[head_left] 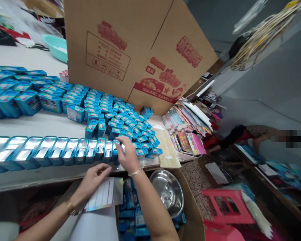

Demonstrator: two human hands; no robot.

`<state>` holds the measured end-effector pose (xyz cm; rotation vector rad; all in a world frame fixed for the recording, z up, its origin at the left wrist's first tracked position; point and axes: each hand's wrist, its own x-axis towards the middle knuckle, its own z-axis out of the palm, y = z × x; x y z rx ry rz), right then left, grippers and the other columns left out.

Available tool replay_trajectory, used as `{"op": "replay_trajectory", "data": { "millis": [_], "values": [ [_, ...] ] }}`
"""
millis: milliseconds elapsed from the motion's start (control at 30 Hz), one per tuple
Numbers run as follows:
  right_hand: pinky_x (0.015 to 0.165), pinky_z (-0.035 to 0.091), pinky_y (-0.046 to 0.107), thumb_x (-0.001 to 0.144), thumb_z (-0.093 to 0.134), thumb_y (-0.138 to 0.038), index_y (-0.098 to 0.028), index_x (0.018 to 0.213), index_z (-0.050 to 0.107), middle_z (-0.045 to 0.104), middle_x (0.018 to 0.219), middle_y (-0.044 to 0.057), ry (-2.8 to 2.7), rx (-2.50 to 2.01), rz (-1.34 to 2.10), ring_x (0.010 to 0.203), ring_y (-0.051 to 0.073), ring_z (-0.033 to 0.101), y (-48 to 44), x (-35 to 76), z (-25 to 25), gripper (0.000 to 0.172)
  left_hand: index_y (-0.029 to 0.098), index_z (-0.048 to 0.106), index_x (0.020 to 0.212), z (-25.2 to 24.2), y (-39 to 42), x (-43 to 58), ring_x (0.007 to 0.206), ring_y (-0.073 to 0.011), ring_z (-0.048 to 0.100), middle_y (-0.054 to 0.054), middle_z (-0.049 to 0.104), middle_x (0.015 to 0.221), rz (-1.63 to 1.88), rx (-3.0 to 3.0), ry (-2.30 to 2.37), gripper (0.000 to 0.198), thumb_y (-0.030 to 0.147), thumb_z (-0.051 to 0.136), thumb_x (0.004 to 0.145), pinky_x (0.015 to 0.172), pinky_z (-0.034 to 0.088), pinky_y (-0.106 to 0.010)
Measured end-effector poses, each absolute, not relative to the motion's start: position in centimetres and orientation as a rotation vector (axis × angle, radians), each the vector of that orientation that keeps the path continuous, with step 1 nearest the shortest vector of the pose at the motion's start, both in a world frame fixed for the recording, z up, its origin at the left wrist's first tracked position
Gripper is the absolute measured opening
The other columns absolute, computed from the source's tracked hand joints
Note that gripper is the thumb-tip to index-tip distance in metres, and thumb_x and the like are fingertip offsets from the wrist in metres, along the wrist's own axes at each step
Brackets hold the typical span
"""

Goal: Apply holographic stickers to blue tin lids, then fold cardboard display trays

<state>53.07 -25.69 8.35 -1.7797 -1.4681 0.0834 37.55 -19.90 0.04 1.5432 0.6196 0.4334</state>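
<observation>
A row of blue boxes (pixel 57 150) with shiny silvery tops runs along the front of the table. At its right end is my right hand (pixel 126 155), fingers curled by the last box (pixel 114 152); something pale shows between them, too hidden to name. Lower and to the left, my left hand (pixel 96 179) has its fingers drawn together near the table's edge. Whatever it pinches, if anything, cannot be made out. Just below it lies a stack of printed sheets (pixel 100 197) with shiny edges. Behind the row, many more blue boxes (pixel 94 102) stand packed together.
A large cardboard carton (pixel 130 43) stands on the table (pixel 5 125). Below, another carton (pixel 194 207) holds blue packs and a steel bowl (pixel 168 192). A red stool (pixel 228 204) is at right, with a bending person (pixel 259 130) beyond. Stacked packaging (pixel 187 118) lies at the table's far end.
</observation>
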Motion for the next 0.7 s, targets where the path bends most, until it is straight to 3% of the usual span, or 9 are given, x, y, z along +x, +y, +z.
{"op": "replay_trajectory", "data": {
  "millis": [67, 167, 300, 400, 567, 700],
  "values": [
    [0.084, 0.047, 0.027, 0.101, 0.045, -0.025, -0.018, 0.104, 0.062, 0.066, 0.099, 0.006, -1.327, -1.767, 0.171, 0.094, 0.016, 0.061, -29.8, 51.8, 9.6, 0.018, 0.018, 0.072, 0.101, 1.2, -20.4, 36.8, 0.077, -0.0197, 0.064, -0.005, 0.073, 0.093, 0.379, 1.531, 0.57, 0.039, 0.052, 0.065, 0.082, 0.068, 0.048, -0.026],
    [0.084, 0.047, 0.026, 0.095, 0.058, -0.023, -0.021, 0.102, 0.066, 0.067, 0.098, 0.003, -1.385, -1.853, 0.372, 0.094, 0.016, 0.062, -35.1, 50.0, 9.9, 0.01, 0.017, 0.07, 0.108, 2.3, -21.0, 36.6, 0.081, -0.0207, 0.064, -0.005, 0.071, 0.093, 0.289, 1.55, 0.513, 0.038, 0.043, 0.064, 0.082, 0.071, 0.049, -0.027],
    [0.082, 0.047, 0.027, 0.09, 0.065, -0.018, -0.021, 0.103, 0.066, 0.069, 0.099, 0.003, -1.383, -1.998, 0.344, 0.094, 0.018, 0.063, -38.5, 48.3, 7.8, 0.013, 0.014, 0.072, 0.105, 2.6, -21.7, 37.2, 0.076, -0.0198, 0.062, -0.003, 0.069, 0.077, 0.158, 1.53, 0.433, 0.038, 0.04, 0.066, 0.079, 0.07, 0.046, -0.027],
    [0.078, 0.047, 0.029, 0.094, 0.058, -0.02, -0.021, 0.101, 0.065, 0.07, 0.093, 0.004, -1.395, -2.018, 0.101, 0.087, 0.019, 0.064, -39.4, 47.6, 6.5, 0.01, 0.012, 0.074, 0.098, 2.5, -22.2, 37.7, 0.069, -0.0169, 0.057, -0.001, 0.068, 0.072, 0.124, 1.45, 0.427, 0.035, 0.038, 0.069, 0.074, 0.065, 0.042, -0.025],
    [0.081, 0.046, 0.034, 0.093, 0.057, -0.015, -0.022, 0.11, 0.063, 0.072, 0.106, 0.006, -1.56, -1.945, -0.285, 0.093, 0.02, 0.065, -40.0, 47.6, 6.0, 0.019, 0.012, 0.072, 0.093, 3.2, -22.8, 38.0, 0.06, -0.012, 0.05, 0.0, 0.066, 0.069, 0.082, 1.296, 0.465, 0.034, 0.037, 0.073, 0.07, 0.057, 0.035, -0.022],
    [0.081, 0.046, 0.033, 0.093, 0.057, -0.014, -0.023, 0.099, 0.061, 0.072, 0.103, 0.004, -1.473, -1.888, -0.219, 0.092, 0.019, 0.064, -39.8, 47.8, 5.7, 0.012, 0.013, 0.07, 0.09, 3.5, -22.9, 38.2, 0.057, -0.0118, 0.049, 0.001, 0.064, 0.067, 0.093, 1.318, 0.474, 0.033, 0.038, 0.072, 0.07, 0.054, 0.033, -0.022]
  ]
}}
